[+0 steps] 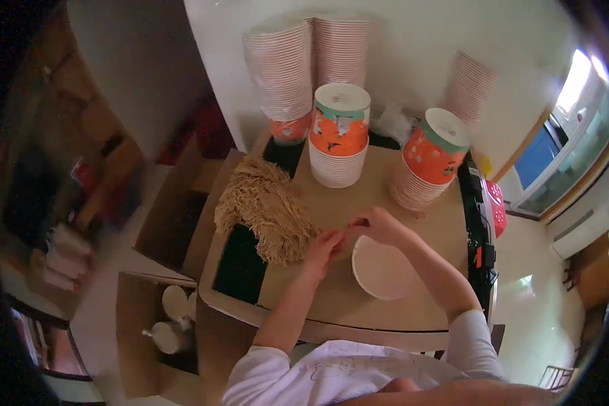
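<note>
My left hand [326, 249] and my right hand [379, 227] meet over the middle of the table, their fingertips close together. The fingers of both are closed in a pinch, and whatever lies between them is too small to make out. Just below my right hand a white paper bowl [380, 271] rests on the table, partly covered by my right forearm. A tangled bundle of tan, crinkled strands [267, 210] lies beside my left hand.
Behind my hands stand two bowl stacks, each topped by an upturned orange-and-green paper tub [342, 128] [437, 145]. Tall wrapped bowl stacks [277, 71] lean at the wall. A power strip [477, 216] edges the table's right. An open carton [139, 325] holding white tubs sits lower left.
</note>
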`<state>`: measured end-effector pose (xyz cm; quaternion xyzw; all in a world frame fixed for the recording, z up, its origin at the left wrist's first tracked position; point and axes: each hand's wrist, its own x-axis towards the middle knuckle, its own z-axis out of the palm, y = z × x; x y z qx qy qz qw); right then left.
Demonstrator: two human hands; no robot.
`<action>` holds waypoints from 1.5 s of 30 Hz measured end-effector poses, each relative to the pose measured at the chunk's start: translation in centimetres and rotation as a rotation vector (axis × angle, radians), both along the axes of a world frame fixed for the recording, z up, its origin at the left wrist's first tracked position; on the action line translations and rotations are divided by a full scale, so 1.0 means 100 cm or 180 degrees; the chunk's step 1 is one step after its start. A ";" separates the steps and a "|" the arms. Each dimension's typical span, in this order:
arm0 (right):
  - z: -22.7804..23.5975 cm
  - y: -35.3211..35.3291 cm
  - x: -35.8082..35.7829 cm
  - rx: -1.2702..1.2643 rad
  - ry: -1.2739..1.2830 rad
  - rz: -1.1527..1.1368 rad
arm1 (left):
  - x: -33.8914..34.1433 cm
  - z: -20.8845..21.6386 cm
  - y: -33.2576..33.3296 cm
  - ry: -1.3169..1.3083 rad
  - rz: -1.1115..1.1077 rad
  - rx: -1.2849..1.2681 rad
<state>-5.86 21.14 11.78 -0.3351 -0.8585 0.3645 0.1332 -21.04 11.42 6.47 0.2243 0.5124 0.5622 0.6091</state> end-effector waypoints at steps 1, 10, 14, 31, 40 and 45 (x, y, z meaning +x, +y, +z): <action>0.002 -0.002 -0.001 0.0002 -0.0026 0.0063 | 0.000 -0.009 -0.003 -0.0189 -0.0074 0.0120; -0.006 -0.001 0.005 0.0057 0.0125 -0.0006 | 0.007 -0.029 -0.019 0.0090 -0.0386 0.0289; -0.003 -0.004 0.002 0.0149 0.0050 -0.0018 | 0.015 -0.024 -0.019 0.0045 -0.0372 0.0217; -0.019 -0.004 0.010 0.0514 -0.0007 -0.0319 | 0.027 -0.046 -0.026 0.0179 -0.0701 0.0454; -0.010 -0.008 0.012 -0.0238 0.0102 -0.0387 | 0.027 -0.035 -0.032 -0.0632 -0.0751 0.0751; -0.007 -0.013 0.013 -0.0236 0.0313 -0.0427 | 0.026 -0.039 -0.027 -0.0874 -0.0928 0.0739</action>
